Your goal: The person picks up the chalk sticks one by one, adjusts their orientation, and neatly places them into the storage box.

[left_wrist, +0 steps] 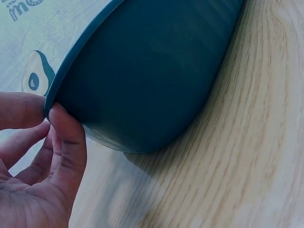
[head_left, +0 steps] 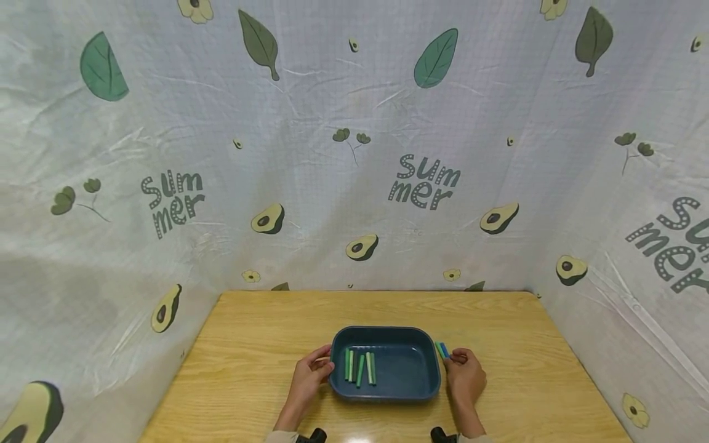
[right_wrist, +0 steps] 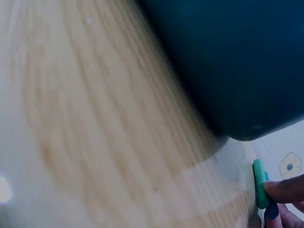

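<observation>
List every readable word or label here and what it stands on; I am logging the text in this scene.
"sum mer", two lines, on the white printed backdrop cloth, left of centre
"sum mer" on that cloth, centre
"su mer" on that cloth, right, cut off by the picture's edge
The dark blue plastic tray and the green sticks bear no readable text.

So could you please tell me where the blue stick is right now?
In the head view, the blue stick lies on the table just right of the tray, beside a green stick, under the right hand fingertips.
</observation>
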Demonstrator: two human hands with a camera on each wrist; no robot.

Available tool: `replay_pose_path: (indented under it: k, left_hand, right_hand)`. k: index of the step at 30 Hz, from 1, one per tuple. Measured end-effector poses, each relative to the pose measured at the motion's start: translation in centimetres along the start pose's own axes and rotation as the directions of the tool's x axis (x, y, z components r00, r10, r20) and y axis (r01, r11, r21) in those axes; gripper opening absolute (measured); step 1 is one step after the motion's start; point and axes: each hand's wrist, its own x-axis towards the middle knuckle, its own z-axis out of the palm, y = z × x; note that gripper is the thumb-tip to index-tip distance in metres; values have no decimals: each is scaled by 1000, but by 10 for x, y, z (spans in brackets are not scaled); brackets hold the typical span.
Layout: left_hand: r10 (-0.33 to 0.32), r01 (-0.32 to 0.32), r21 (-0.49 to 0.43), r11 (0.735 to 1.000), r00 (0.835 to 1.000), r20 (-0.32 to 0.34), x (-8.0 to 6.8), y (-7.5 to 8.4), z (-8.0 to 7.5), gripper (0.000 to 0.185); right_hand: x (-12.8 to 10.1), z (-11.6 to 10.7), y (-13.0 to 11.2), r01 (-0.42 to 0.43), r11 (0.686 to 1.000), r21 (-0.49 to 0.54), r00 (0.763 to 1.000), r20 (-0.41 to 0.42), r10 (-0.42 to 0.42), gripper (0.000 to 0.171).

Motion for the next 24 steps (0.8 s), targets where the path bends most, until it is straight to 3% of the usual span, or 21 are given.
replay_pose_path:
  k: [16, 24]
  left_hand:
    - [-8, 8, 5, 1000, 1000, -3, -4, -5, -1, 49]
    - [6, -6, 7, 1000, 1000, -3, -3, 0, 1, 48]
  right_hand:
    - [0, -18, 0, -64, 986, 155, 998, 29, 61, 15]
    - [9, -37, -14, -104, 971, 213, 989, 121, 80, 24]
